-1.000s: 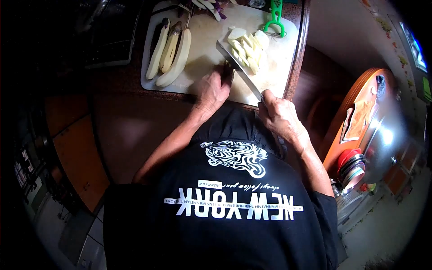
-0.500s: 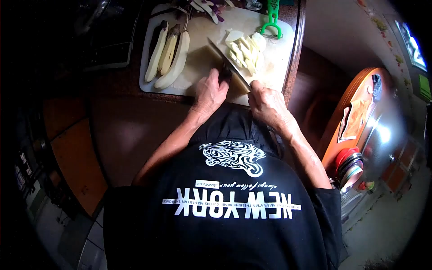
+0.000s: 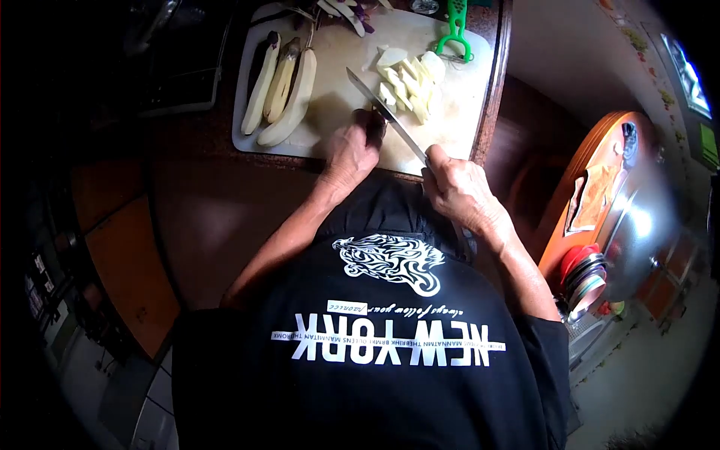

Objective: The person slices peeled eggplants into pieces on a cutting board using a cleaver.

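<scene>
My right hand (image 3: 459,187) is closed round the handle of a knife (image 3: 390,116). Its blade slants up and left over the white cutting board (image 3: 337,60), crossing just beside the fingers of my left hand (image 3: 351,154). Those fingers are wrapped round the dark stem end of an eggplant (image 3: 375,127), mostly hidden by the hand. Beyond the blade lies a heap of pale cut eggplant pieces (image 3: 409,86). Three long peeled eggplants (image 3: 296,105) rest side by side on the left part of the board, stems pointing away from me.
A green peeler (image 3: 456,37) lies at the board's far right corner. Purple and white peelings (image 3: 349,15) are at the far edge. To the right, a rounded wooden surface (image 3: 577,172) carries a cloth (image 3: 592,199) and stacked bowls (image 3: 581,274).
My right hand has drawn the knife slightly back toward me and to the right. A cut piece now sits at the near left of the heap. My left hand stays nearly in place.
</scene>
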Action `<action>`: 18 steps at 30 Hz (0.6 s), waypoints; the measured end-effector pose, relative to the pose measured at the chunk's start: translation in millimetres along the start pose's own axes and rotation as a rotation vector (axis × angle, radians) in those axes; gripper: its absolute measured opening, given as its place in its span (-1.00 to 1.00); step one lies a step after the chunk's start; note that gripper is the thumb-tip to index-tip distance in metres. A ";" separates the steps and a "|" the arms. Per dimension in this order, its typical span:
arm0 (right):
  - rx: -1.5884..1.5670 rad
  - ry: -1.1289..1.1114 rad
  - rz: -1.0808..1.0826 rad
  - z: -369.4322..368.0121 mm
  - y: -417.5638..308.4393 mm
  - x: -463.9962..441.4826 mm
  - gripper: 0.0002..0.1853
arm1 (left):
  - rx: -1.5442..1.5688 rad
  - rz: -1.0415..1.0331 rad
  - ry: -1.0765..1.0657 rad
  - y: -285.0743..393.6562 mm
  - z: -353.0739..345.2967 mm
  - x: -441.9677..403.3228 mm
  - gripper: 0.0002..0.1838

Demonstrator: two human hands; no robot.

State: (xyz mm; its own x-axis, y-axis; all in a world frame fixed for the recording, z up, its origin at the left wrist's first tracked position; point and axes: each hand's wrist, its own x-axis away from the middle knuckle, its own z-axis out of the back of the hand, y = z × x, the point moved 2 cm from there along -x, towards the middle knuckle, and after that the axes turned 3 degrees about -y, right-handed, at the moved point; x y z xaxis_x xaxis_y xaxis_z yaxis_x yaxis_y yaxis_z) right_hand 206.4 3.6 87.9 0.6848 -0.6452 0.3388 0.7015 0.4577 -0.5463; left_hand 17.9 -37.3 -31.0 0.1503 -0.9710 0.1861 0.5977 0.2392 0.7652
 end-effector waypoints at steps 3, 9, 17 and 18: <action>-0.049 0.112 0.140 -18.5 11.4 -12.6 -0.88 | -0.037 0.024 0.020 -5.0 -3.0 2.2 -0.74; -0.009 0.129 0.120 -30.2 14.5 -25.1 -0.89 | -0.003 0.095 0.023 6.7 9.0 6.2 -0.80; -0.383 0.079 -0.106 -15.9 45.8 -4.0 -0.80 | 1.199 0.184 -0.221 -10.8 19.6 22.6 -0.60; -0.405 0.081 -0.114 -12.2 44.0 -2.4 -0.80 | 1.197 0.181 -0.220 -8.3 22.2 22.9 -0.60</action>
State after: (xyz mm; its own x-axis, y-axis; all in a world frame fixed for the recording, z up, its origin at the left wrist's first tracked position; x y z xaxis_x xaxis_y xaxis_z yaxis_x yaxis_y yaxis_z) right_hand 233.2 17.8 53.8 0.5784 -0.7309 0.3622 0.6266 0.1139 -0.7709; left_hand -1.1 -61.5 -19.4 -0.0496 -0.9317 0.3599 -0.5347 0.3291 0.7783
